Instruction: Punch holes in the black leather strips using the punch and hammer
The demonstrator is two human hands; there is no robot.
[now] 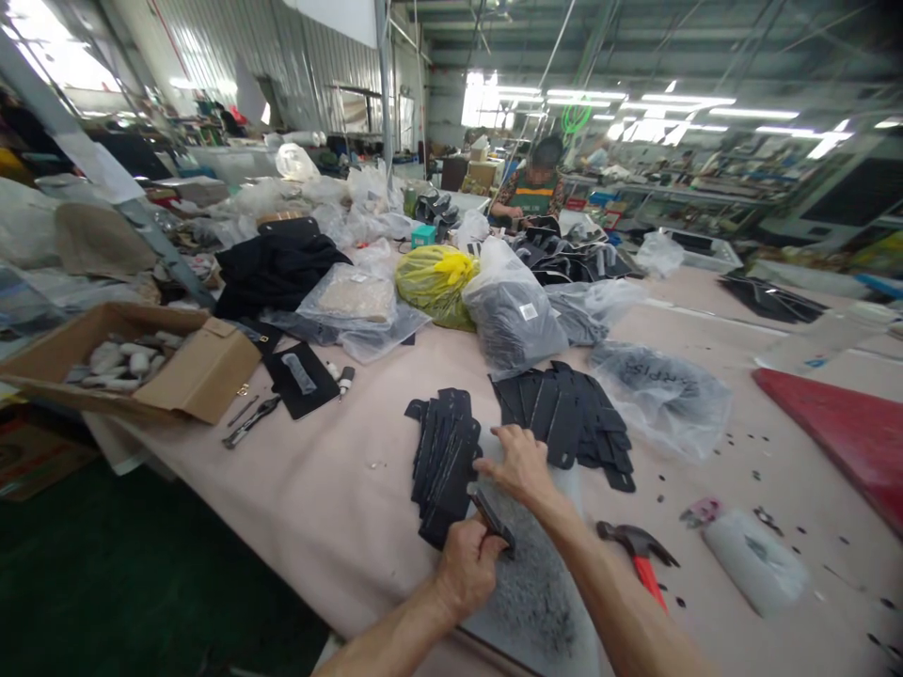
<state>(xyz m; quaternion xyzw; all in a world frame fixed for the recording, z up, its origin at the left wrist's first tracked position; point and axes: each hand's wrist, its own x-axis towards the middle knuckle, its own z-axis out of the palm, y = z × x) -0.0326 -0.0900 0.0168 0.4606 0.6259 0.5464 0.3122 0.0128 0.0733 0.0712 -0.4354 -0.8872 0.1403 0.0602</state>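
My left hand [466, 569] is closed on a small dark flat piece [492, 517], held tilted above a worn, grey-speckled board [532, 583]. My right hand [522, 464] reaches over the far part of that board, thumb and fingers apart, with nothing visible in it. Just left of it lies a stack of black flat cut pieces [446, 461]. A second fanned-out pile of black pieces [564, 414] spreads beyond my right hand. To the right of the board rests a claw hammer [639, 545] with a red handle.
A cardboard box [204, 371] of pale rolls stands at the left table edge. Bagged goods, including a yellow bag [435, 282], crowd the back. A white padded packet [754, 561] and a red panel [839, 442] lie right. A person [534, 193] sits across the table.
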